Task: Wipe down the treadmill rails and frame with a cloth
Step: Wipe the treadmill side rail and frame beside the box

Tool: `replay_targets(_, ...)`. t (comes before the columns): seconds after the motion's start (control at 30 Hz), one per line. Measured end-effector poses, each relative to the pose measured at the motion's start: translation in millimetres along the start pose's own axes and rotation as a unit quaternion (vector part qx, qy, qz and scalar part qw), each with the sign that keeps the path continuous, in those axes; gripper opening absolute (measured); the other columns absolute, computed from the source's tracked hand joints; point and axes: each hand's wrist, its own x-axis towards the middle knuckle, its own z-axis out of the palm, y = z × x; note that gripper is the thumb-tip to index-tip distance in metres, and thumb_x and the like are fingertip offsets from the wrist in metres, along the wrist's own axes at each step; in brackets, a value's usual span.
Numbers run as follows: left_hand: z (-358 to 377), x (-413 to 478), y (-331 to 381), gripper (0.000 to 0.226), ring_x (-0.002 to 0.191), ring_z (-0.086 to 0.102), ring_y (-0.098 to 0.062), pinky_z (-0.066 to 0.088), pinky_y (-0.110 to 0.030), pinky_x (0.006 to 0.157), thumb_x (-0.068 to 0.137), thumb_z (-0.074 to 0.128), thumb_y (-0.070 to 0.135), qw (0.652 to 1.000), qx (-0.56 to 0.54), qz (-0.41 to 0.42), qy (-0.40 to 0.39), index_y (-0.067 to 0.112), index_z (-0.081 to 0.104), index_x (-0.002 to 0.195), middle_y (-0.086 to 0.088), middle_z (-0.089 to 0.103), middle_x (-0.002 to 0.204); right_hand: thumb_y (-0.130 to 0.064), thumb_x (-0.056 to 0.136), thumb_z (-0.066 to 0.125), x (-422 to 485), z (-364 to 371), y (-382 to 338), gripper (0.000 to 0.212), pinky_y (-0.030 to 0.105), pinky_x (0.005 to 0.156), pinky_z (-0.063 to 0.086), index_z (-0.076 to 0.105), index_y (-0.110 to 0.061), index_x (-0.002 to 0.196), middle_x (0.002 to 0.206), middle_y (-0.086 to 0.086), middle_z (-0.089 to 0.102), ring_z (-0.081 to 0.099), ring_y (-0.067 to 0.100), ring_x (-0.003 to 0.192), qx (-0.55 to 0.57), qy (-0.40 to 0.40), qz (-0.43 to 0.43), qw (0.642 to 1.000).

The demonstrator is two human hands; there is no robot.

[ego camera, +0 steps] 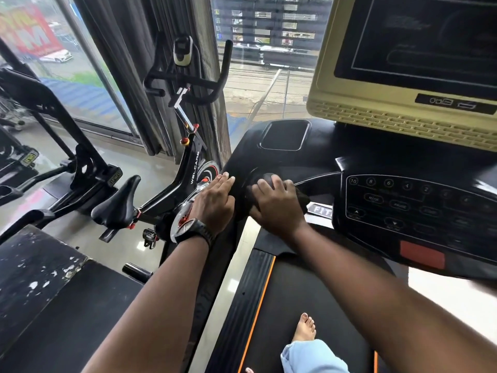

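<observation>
- One bunched cloth on the left end of the console; long axis unclear.
- Right hand curls around it.
- Left hand lies flat beside, fingers together.

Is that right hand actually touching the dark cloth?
Touching. The head view shows the right hand gripping the cloth, fingers curled over it, no gap.

Black spin bike with red accents, dark curtain behind it, large window, white car outside, another black machine far left.
</observation>
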Motion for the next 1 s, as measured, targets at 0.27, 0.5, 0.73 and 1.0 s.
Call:
replay_targets(0.27,0.3,-2.8,0.5,0.069,0.148,0.03,-0.018,0.023,-0.034,0.122,0.082,0.03,0.024,1.0,0.018,0.012,-0.009,0.01,0.044,0.148,-0.01,0.038,0.157,-0.045,0.093,0.045,29.0,-24.3,12.3,0.043,0.048,0.09,0.043,0.072,-0.016,0.109,0.115,0.006,0.066,0.059,0.036,0.109,0.018,-0.057,0.134,0.989)
replay_targets(0.5,0.2,-1.9,0.4,0.068,0.146,0.033,-0.019,0.024,-0.034,0.122,0.082,0.031,0.025,1.0,0.018,0.014,-0.002,0.009,0.047,0.146,-0.011,0.04,0.155,-0.039,0.081,0.044,-7.9,-1.3,-0.3,0.049,0.063,0.103,0.033,0.07,-0.01,0.111,0.123,0.009,0.066,0.053,0.042,0.126,0.011,0.013,0.131,0.991)
replay_targets(0.73,1.8,-0.9,-0.8,0.068,0.146,0.033,-0.02,0.024,-0.034,0.122,0.082,0.032,0.024,1.0,0.017,0.017,-0.002,0.008,0.047,0.146,-0.012,0.04,0.155,-0.046,0.089,0.048,17.0,-17.0,19.6,0.042,0.048,0.089,0.04,0.072,-0.014,0.101,0.109,0.007,0.068,0.058,0.036,0.107,0.022,-0.005,0.15,0.988)
replay_targets(1.0,2.2,-0.8,-2.3,0.067,0.146,0.034,-0.019,0.025,-0.035,0.122,0.082,0.032,0.024,1.0,0.018,0.016,-0.001,0.009,0.047,0.145,-0.01,0.041,0.155,-0.048,0.087,0.049,25.3,-23.8,44.8,0.04,0.041,0.079,0.045,0.074,-0.015,0.088,0.095,0.004,0.07,0.064,0.033,0.09,0.024,0.019,0.093,0.995)
